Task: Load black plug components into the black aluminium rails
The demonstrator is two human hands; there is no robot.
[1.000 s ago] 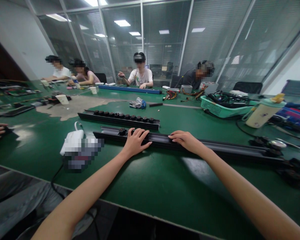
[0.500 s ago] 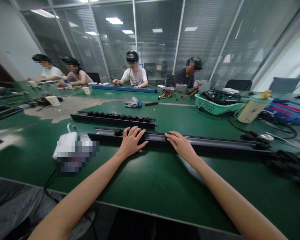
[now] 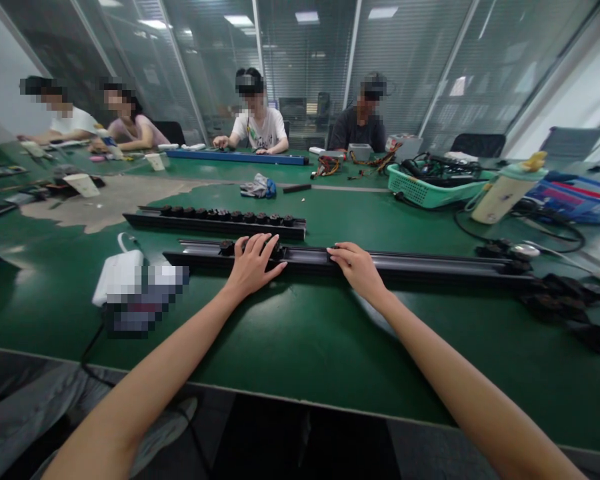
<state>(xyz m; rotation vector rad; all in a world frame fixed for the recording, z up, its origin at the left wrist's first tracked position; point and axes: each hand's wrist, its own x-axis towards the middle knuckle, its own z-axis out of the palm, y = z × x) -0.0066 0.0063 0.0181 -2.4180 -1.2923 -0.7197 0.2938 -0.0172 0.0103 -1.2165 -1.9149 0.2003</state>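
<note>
A long black channel rail (image 3: 420,268) lies across the table before me, with a pale strip along its groove. My left hand (image 3: 253,263) is closed over the rail's left part, four fingers across the top and thumb on the near side. Small black parts sit under and beside those fingers; one black part (image 3: 227,247) shows just left of them. Farther right, my right hand (image 3: 357,267) pinches a small black part (image 3: 332,252) in the groove, mostly hidden by the fingertips. A shorter black rail (image 3: 215,223) behind carries a row of several similar parts.
Loose black parts (image 3: 563,300) lie at the rail's right end. A white adapter (image 3: 117,277) is left, near a blurred item. Beyond are a green basket (image 3: 420,190) of cables, a cream bottle (image 3: 505,193) and a grey-blue cloth (image 3: 258,187). Several people sit across the table.
The view has shifted, so the table's things appear higher and slightly left. Both hands keep about the same places on the rail.
</note>
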